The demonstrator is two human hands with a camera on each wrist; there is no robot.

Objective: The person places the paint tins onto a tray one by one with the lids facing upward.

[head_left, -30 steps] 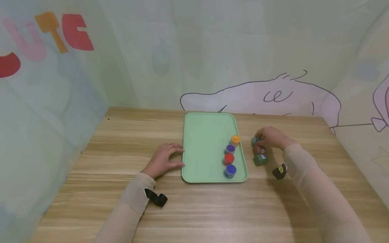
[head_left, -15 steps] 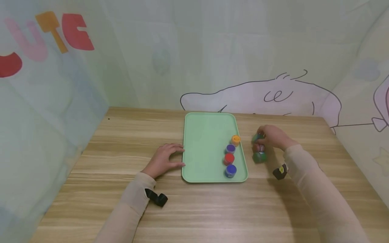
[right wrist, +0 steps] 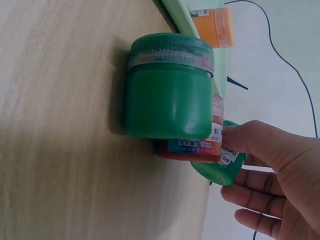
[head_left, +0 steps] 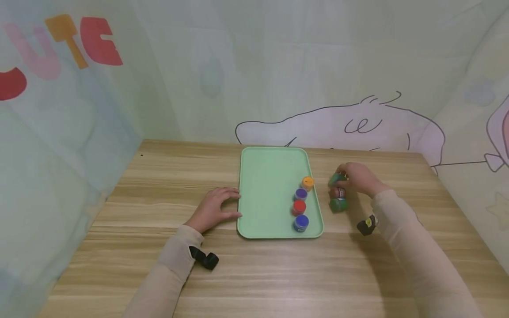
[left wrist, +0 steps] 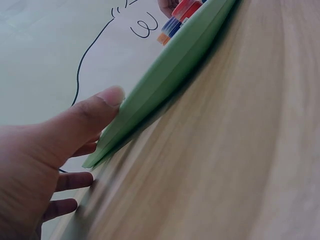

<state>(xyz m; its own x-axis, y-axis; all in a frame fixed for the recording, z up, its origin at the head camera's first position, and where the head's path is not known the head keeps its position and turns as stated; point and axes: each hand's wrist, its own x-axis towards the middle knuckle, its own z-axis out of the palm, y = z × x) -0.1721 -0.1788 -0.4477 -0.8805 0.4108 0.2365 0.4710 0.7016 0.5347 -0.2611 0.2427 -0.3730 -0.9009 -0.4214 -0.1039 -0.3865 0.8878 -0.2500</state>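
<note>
My right hand point(head_left: 359, 177) pinches a small green paint jar point(head_left: 336, 178) at the far end of a short row right of the tray. In the right wrist view the thumb lies on the label of that jar point(right wrist: 229, 159), which looks tilted. Beside it lie a red-brown paint jar point(head_left: 337, 193) and another green paint jar point(head_left: 339, 205), both on their sides. My left hand point(head_left: 214, 209) rests at the left edge of the light green tray point(head_left: 264, 176). Its thumb touches the rim in the left wrist view, with the fingers spread and loosely bent.
Along the tray's right side stand paint jars with orange point(head_left: 308, 182), purple point(head_left: 301, 194), red point(head_left: 299, 206) and blue point(head_left: 301, 222) lids. A wooden table point(head_left: 254, 274) carries everything. A printed cloth backdrop point(head_left: 270, 75) rises behind the far edge.
My right hand has lifted and tilted the far green jar slightly. The red-brown jar and the nearer green jar have shifted slightly away from me. The left hand stays put.
</note>
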